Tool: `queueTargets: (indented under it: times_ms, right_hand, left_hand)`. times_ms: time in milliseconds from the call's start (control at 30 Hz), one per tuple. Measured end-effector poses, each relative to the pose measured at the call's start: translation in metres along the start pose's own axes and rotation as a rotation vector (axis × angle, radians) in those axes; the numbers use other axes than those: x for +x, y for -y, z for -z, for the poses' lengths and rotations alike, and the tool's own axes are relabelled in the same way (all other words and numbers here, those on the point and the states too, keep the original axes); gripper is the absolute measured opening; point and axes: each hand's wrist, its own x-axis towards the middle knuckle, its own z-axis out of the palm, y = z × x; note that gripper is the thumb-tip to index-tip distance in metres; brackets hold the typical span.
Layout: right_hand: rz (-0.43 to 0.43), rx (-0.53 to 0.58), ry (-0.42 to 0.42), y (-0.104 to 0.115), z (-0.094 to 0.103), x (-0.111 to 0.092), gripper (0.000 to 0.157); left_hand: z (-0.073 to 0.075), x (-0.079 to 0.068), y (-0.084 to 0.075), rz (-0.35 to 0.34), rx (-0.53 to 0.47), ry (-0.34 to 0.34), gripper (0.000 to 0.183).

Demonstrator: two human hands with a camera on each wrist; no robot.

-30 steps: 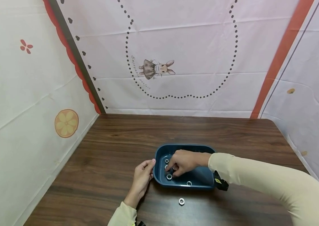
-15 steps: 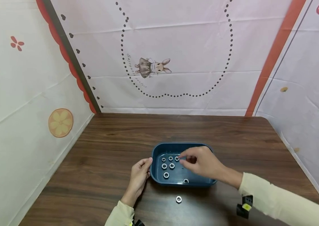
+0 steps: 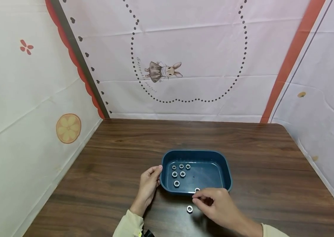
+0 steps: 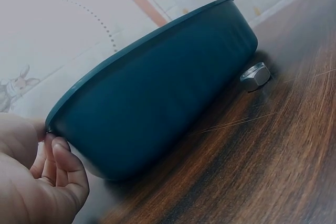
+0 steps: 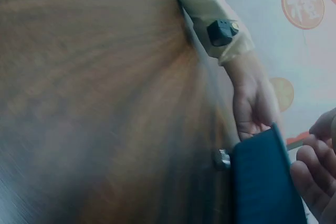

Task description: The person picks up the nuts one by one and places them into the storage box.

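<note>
My left hand [image 3: 148,187] pinches the left rim of a dark blue plastic tray [image 3: 211,176], thumb on top and fingers below. Inside, toward the left, several metal hex nuts [image 3: 182,174] lie in rough rows. One more nut [image 3: 197,190] lies by the near wall, partly hidden behind my right hand [image 3: 221,207]. That hand hovers over the tray's near edge, thumb and index apart, with nothing visible between them. Just left of and below its fingertips, a loose nut [image 3: 189,209] rests on the table, also seen outside the tray wall as a hex nut [image 4: 255,76].
The brown wood-grain table [image 3: 119,148] stretches around the tray. White printed cloth [image 3: 202,59] hangs behind it and along both sides.
My right hand was down among the nuts at the tray's left, then lifted out and came right and toward me over the near rim. The left hand stays on the rim.
</note>
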Motion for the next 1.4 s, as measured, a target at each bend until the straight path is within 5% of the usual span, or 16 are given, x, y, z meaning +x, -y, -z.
queueTargets:
  times_ms: [300,767,1400]
  right_hand:
    - [-0.285,-0.030,0.210,-0.007,-0.014,-0.016,0.007]
    - [-0.375,-0.176,0.277,-0.020,-0.029,-0.017,0.019]
    - [-0.309,-0.119,0.193,-0.016,-0.025,-0.022,0.008]
  left_hand:
    - [0.000,-0.001,-0.001,-0.004,-0.004,0.014,0.035]
    - [-0.001,0.000,0.000,-0.003,-0.013,0.008,0.036]
    - [0.001,0.001,-0.001,-0.002,0.007,0.009,0.033]
